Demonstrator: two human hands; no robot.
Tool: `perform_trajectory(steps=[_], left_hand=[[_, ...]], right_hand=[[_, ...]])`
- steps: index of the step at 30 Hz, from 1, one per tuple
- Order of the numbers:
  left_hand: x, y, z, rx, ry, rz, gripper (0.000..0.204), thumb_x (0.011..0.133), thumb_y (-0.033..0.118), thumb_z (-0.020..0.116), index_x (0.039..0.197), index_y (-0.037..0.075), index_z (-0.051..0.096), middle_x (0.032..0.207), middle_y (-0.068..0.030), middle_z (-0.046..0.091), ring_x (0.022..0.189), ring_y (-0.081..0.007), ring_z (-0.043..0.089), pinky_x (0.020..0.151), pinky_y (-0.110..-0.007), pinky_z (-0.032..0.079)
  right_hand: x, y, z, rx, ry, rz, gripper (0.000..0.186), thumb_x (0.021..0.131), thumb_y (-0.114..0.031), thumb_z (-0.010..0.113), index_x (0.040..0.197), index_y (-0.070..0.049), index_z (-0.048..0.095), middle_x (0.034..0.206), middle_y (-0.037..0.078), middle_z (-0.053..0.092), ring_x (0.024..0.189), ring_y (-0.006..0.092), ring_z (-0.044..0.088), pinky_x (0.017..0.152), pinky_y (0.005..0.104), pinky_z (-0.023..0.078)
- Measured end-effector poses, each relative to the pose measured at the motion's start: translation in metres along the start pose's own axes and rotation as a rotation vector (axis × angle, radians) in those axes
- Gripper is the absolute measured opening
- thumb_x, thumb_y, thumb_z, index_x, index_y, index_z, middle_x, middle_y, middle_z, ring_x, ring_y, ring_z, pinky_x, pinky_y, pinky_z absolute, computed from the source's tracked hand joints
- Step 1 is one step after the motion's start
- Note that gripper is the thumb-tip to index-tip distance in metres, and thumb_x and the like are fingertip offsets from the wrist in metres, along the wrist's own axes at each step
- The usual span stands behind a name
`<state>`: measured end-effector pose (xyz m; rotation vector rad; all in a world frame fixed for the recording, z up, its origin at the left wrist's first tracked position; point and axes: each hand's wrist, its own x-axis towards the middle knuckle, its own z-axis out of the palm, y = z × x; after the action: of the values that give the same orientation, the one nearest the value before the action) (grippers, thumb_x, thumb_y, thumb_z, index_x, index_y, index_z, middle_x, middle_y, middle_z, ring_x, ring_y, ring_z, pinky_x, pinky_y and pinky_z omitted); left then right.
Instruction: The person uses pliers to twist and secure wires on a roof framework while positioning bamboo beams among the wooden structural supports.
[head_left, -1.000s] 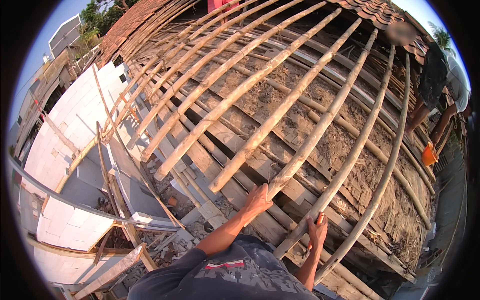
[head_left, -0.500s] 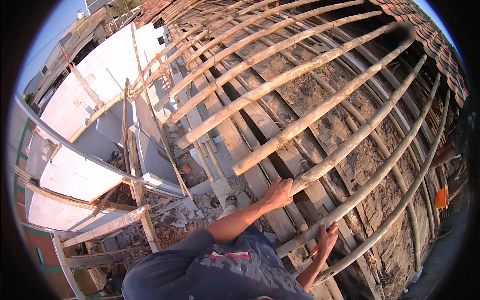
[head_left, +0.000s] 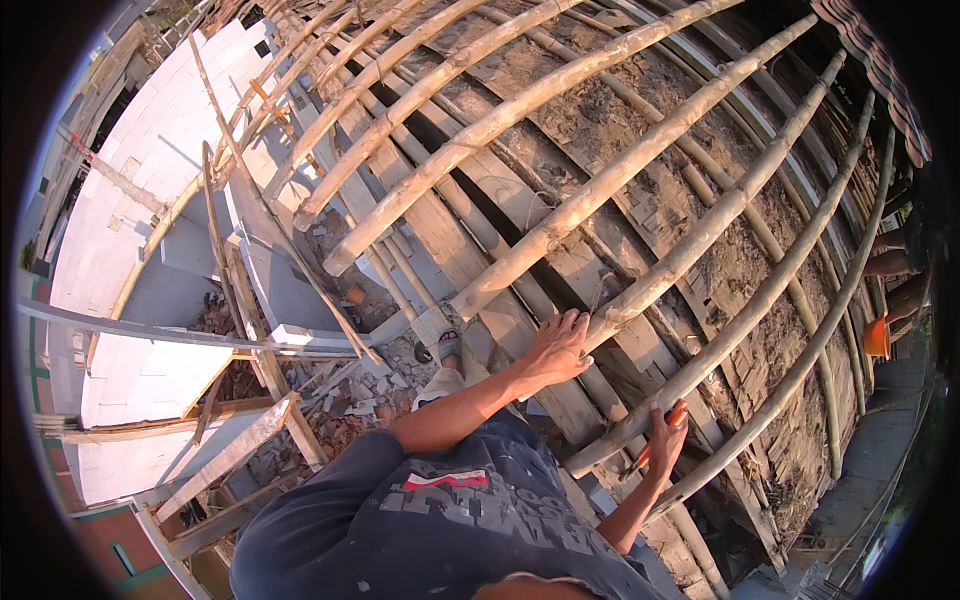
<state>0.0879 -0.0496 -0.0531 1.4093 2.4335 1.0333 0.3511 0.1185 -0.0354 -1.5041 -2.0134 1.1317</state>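
My left hand (head_left: 556, 350) is closed over the near end of a peeled wooden pole (head_left: 690, 260), one of several that slope up the stripped roof. Lower right, my right hand (head_left: 664, 442) is closed around a slim tool with orange parts (head_left: 679, 413); its working end is too small to make out. That hand lies against another round pole (head_left: 735, 335), close to its lower end. To the right of it runs a thinner pole (head_left: 800, 375). Flat boards (head_left: 500, 300) lie beneath the pole ends.
Roof tiles (head_left: 885, 70) edge the upper right. Broken rubble (head_left: 350, 420) lies below, beside a white block wall (head_left: 130, 230) and upright timbers (head_left: 265, 350). My sandalled foot (head_left: 450, 348) stands left of the boards. At far right, another person's arm (head_left: 905, 300) is near an orange bucket (head_left: 877, 337).
My view has shifted, so the poles sit further left and higher. My left hand's fingers look more spread over the pole end. The right hand still holds the tool.
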Motion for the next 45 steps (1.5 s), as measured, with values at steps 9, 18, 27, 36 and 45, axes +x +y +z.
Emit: perform_trajectory(steps=[9,18,27,36,45], left_hand=[[-0.019,-0.179,-0.209,0.433,0.231,-0.405,0.068,0.081,0.023,0.084,0.136,-0.001,0.052,0.126,-0.0211,0.059,0.121,-0.0396,0.057,0.101,-0.049,0.048],[-0.055,-0.374,-0.232,0.358,0.065,-0.671,0.066,0.071,0.026,0.091,0.12,0.004,0.054,0.121,-0.0229,0.066,0.11,-0.0453,0.065,0.093,-0.052,0.053],[-0.052,-0.402,-0.233,0.16,0.056,-0.707,0.055,0.071,0.013,0.083,0.118,0.002,0.057,0.105,-0.0269,0.072,0.106,-0.0473,0.068,0.084,-0.049,0.055],[-0.053,-0.401,-0.241,0.043,0.081,-0.589,0.049,0.073,0.015,0.081,0.112,0.005,0.054,0.099,-0.0259,0.071,0.098,-0.0511,0.066,0.082,-0.055,0.054],[-0.05,-0.39,-0.244,0.044,0.058,-0.611,0.05,0.073,0.012,0.079,0.118,0.006,0.058,0.1,-0.0252,0.071,0.101,-0.0486,0.068,0.082,-0.051,0.054]], right_hand=[[0.001,-0.016,-0.001,-0.056,-0.057,0.203,0.054,0.086,-0.041,0.08,0.119,0.0,0.066,0.103,0.012,0.071,0.096,0.0241,0.066,0.091,0.0391,0.051],[0.0,-0.033,0.01,-0.158,0.066,0.168,0.052,0.085,-0.037,0.084,0.117,0.0,0.065,0.092,0.006,0.068,0.081,0.0178,0.061,0.077,0.0338,0.049],[0.01,-0.264,0.045,0.628,0.758,-0.189,0.028,0.102,-0.028,0.07,0.107,-0.004,0.055,0.086,0.014,0.07,0.072,0.0186,0.068,0.064,0.0295,0.059],[0.106,-0.385,0.311,1.318,0.061,-0.411,0.04,0.113,-0.037,0.046,0.097,-0.002,0.057,0.104,0.021,0.068,0.092,0.0321,0.069,0.082,0.0471,0.06],[0.103,-0.384,0.431,0.953,0.066,-0.733,0.039,0.111,-0.031,0.045,0.119,0.004,0.062,0.148,0.024,0.047,0.13,0.0364,0.057,0.111,0.0519,0.048]])
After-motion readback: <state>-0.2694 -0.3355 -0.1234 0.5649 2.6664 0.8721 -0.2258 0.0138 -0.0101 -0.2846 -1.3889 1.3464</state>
